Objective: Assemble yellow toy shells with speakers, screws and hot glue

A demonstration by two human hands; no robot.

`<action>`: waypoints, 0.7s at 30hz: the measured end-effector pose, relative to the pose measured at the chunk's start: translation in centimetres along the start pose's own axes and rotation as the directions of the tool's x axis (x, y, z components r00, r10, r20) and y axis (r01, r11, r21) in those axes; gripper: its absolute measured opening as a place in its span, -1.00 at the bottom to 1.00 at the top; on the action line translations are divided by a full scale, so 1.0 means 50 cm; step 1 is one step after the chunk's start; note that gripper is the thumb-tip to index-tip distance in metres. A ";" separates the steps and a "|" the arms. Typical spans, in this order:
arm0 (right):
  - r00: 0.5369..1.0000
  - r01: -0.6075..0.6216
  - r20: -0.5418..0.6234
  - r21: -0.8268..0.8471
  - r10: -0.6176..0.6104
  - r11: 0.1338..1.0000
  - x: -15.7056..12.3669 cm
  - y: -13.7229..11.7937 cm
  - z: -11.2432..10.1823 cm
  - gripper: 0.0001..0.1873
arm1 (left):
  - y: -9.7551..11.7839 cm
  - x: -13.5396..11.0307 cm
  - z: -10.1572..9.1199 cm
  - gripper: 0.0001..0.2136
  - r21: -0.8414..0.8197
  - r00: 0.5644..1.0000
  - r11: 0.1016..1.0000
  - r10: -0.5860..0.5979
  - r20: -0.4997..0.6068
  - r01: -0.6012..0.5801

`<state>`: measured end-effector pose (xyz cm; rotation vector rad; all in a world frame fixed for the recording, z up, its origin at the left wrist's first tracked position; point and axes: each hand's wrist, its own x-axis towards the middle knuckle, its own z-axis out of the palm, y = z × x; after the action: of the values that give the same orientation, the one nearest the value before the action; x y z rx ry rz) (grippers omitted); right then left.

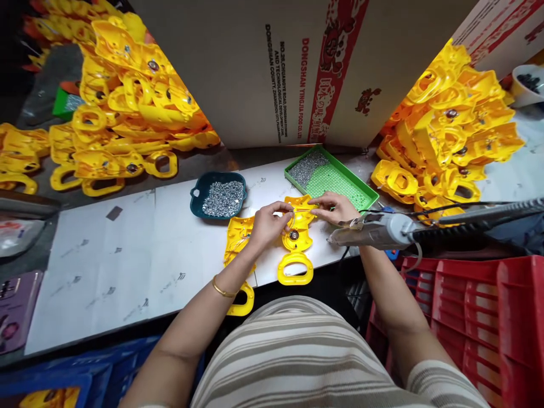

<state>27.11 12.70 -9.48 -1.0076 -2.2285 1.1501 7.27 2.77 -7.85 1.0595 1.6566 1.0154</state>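
A yellow plastic shell half (297, 238) lies on the white board in front of me, its hollow side up, with a round metal-rimmed part inside and a ring-shaped handle at the near end. My left hand (272, 224) is closed over its left edge, fingertips pinched by a thin wire; what exactly they hold is too small to make out. My right hand (338, 208) grips the shell's upper right edge between thumb and index finger. Partly hidden beneath my left forearm is a second yellow shell half (238, 235) with thin wires.
A dark teal tray (219, 195) and a green tray (340, 180) hold small metal screws. A grey electric screwdriver (374, 229) hangs beside my right wrist. Yellow shells are piled left (127, 107) and right (454, 124). A cardboard box (255, 85) stands behind; a red crate (467, 306) sits right.
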 end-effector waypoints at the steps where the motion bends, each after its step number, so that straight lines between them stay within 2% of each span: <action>1: 0.998 0.007 0.067 -0.058 -0.004 0.998 0.009 -0.003 0.001 -0.73 | 0.000 0.001 0.000 -0.86 -0.016 1.000 1.000 -0.012 0.002 0.012; 4: 0.987 0.019 0.162 -0.145 0.005 0.989 0.025 -0.013 0.004 -0.84 | 0.001 0.003 -0.003 -0.84 -0.049 0.998 0.996 -0.069 0.012 0.069; 7: 0.989 0.028 0.147 -0.151 -0.006 0.988 0.029 -0.026 0.004 -0.88 | 0.004 0.003 -0.006 -0.78 -0.049 0.993 0.992 -0.112 0.023 0.113; 10: 0.993 0.043 0.111 -0.142 -0.027 0.989 0.029 -0.042 0.000 -0.87 | 0.007 0.003 -0.009 -0.80 -0.034 0.990 0.990 -0.136 0.026 0.136; 13: 0.984 -0.052 0.168 -0.076 0.064 0.996 0.027 -0.059 -0.004 -0.84 | 0.008 0.002 -0.010 -0.84 -0.032 0.989 0.988 -0.149 0.023 0.149; 16: 0.930 -0.186 0.324 0.008 0.173 0.983 0.025 -0.068 -0.003 -0.80 | 0.009 0.001 -0.008 -0.86 -0.042 0.989 0.988 -0.148 0.028 0.149; 21: 0.892 -0.233 0.413 0.076 0.182 0.970 0.021 -0.064 0.011 -0.75 | 0.008 0.002 -0.009 -0.85 0.013 0.999 0.999 -0.036 0.039 0.036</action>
<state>24.80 11.97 -7.08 -1.0524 -2.3573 1.7059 6.90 2.91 -7.41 1.0477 1.6464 0.9561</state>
